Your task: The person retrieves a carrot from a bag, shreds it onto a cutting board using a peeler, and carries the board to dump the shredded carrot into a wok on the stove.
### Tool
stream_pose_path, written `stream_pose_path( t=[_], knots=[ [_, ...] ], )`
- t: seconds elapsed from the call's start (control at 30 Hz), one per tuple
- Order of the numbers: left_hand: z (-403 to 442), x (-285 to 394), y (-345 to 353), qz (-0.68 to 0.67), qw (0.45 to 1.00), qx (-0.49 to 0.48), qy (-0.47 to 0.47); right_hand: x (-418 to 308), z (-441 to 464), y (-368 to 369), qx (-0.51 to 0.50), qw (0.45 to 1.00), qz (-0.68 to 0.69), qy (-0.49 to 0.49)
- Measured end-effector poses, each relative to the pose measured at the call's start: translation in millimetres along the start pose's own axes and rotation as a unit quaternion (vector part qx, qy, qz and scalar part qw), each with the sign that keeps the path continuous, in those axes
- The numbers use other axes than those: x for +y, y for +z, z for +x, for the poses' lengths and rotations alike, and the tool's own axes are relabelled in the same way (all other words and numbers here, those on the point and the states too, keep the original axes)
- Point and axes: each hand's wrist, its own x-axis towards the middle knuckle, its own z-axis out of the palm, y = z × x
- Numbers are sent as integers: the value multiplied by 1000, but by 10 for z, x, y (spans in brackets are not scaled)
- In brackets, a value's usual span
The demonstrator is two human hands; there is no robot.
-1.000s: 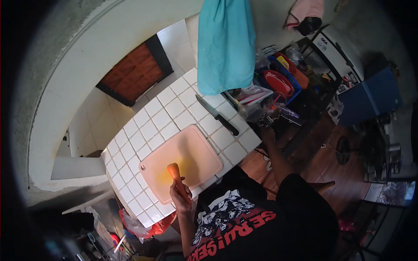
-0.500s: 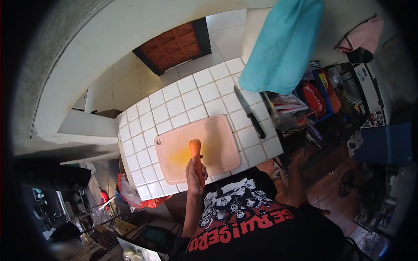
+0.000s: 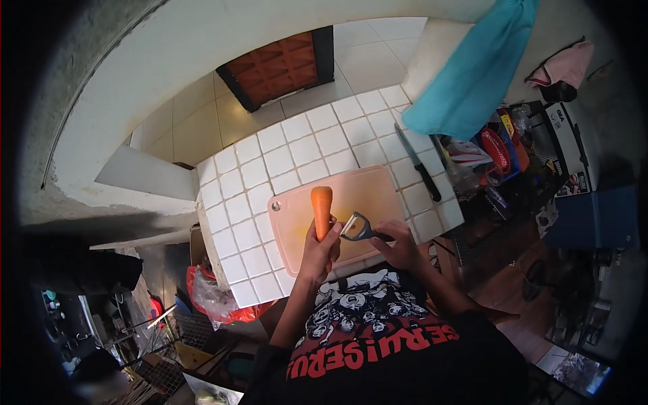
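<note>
An orange carrot (image 3: 322,204) stands upright in my left hand (image 3: 320,250), its thick end pointing away from me and its thin end showing below the fingers. My right hand (image 3: 399,245) grips the dark handle of a Y-shaped peeler (image 3: 358,227). The peeler's blade is close to my left fingers and the carrot; whether it touches them I cannot tell. Both hands are above a pink cutting board (image 3: 378,179), which has a yellowish stain in its middle.
The board lies on a white-tiled counter (image 3: 253,229). A knife (image 3: 422,169) with a black handle rests right of the board. A teal cloth (image 3: 466,81) hangs at the counter's back right. Red baskets (image 3: 496,150) and plastic bags crowd the right side. A red plastic bag (image 3: 253,312) hangs at the left.
My right hand has come up from the right side to the board, now with the peeler in it. My left hand still holds the carrot. The view has shifted slightly.
</note>
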Motion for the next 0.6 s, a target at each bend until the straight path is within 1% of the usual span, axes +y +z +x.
stream_pose_path(
  t=[0.07, 0.1, 0.17, 0.23, 0.27, 0.33, 0.37, 0.4, 0.43, 0.5, 0.57, 0.6],
  knots=[
    [-45, 51, -80, -13, 1000, -13, -8, -56, 42, 120, 31, 999, -17, -33],
    [-61, 80, -111, -24, 999, -21, -4, -80, 39, 159, 31, 999, -18, -32],
    [-56, 114, -165, -33, 999, -31, -2, -116, 32, 224, 3, 999, -42, 12],
    [-43, 84, -197, 63, 998, 1, 23, -159, 56, 288, -2, 998, -67, 16],
    [-24, 56, -215, 61, 998, 0, 20, -170, 59, 306, -10, 996, -90, 17],
    [21, 6, -246, 157, 986, 38, 44, -115, 32, 347, -4, 995, -94, 7],
    [23, 2, -261, 154, 986, 39, 41, -72, 11, 376, 3, 995, -96, -6],
    [22, 9, -278, 108, 993, 32, 30, -27, -6, 384, 0, 995, -96, -3],
    [17, 14, -291, 62, 998, 25, 18, 27, -29, 379, -11, 996, -87, 17],
    [3, 39, -273, 67, 997, 24, 31, 189, -99, 424, -23, 996, -77, 39],
    [-27, 42, -253, 71, 996, 23, 45, 366, -183, 498, -14, 990, 79, 119],
    [-39, 42, -249, 56, 997, 18, 53, 325, -158, 497, -14, 989, 80, 120]
  ],
)
